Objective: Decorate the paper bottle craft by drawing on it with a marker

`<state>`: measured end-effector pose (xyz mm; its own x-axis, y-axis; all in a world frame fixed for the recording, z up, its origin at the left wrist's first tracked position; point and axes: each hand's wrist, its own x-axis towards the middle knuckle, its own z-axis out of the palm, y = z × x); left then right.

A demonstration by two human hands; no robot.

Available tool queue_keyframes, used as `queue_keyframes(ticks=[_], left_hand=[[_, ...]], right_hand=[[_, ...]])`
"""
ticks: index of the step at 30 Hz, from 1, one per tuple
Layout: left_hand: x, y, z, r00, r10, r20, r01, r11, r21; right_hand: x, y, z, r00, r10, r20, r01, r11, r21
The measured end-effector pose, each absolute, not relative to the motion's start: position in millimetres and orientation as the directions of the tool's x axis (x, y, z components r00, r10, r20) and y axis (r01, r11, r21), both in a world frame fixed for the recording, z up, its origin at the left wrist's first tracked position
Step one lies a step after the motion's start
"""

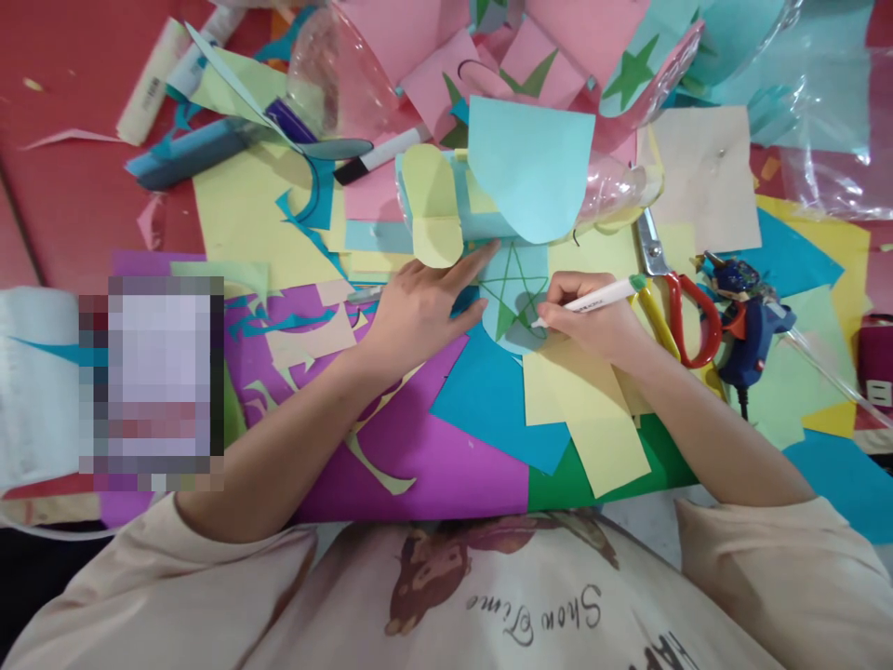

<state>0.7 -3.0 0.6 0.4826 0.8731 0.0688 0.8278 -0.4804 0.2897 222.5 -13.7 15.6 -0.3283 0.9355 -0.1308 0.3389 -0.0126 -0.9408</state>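
Observation:
My right hand (pixel 592 321) is closed around a white marker with a green cap (pixel 606 295), its tip resting on a light blue paper piece (pixel 516 270) that bears a green star outline (pixel 514 296). My left hand (pixel 419 307) lies flat with fingers stretched out, pressing on the left edge of that blue piece. Just above the hands lies a plastic bottle covered with blue and yellow paper (pixel 488 200).
Red and yellow scissors (pixel 673 298) and a blue glue gun (pixel 750 321) lie right of my right hand. A black-and-white marker (pixel 380 155) and a glue stick (pixel 150 84) lie farther back. Coloured paper sheets and scraps cover the red table (pixel 62 186). A blurred rectangle (pixel 150 381) sits left.

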Motion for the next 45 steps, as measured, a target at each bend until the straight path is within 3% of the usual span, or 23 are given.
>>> queue_keyframes(ticks=[5,24,30,34,45], left_hand=[[0.6,-2.5,0.5,0.488,0.872,0.037,0.836,-0.479,0.267],[2.3,-2.6,2.7,0.47,0.883,0.021,0.835,-0.452,0.315],[1.8,-2.9,2.2,0.479,0.877,0.05,0.831,-0.471,0.296],[1.3,-3.1,2.4,0.481,0.875,0.053,0.831,-0.474,0.291],[0.8,-3.1,2.6,0.482,0.874,0.054,0.828,-0.475,0.298]], right_hand=[[223.7,-14.1,14.8,-0.256,0.961,-0.103,0.328,-0.014,-0.945],[223.6,-14.6,14.3,-0.324,0.941,-0.095,0.371,0.034,-0.928],[222.3,-14.1,17.5,-0.291,0.939,-0.184,0.384,-0.062,-0.921],[221.1,-11.8,19.7,-0.23,0.951,-0.204,0.304,-0.129,-0.944],[223.9,-13.5,12.5,-0.254,0.962,-0.103,0.345,-0.009,-0.939]])
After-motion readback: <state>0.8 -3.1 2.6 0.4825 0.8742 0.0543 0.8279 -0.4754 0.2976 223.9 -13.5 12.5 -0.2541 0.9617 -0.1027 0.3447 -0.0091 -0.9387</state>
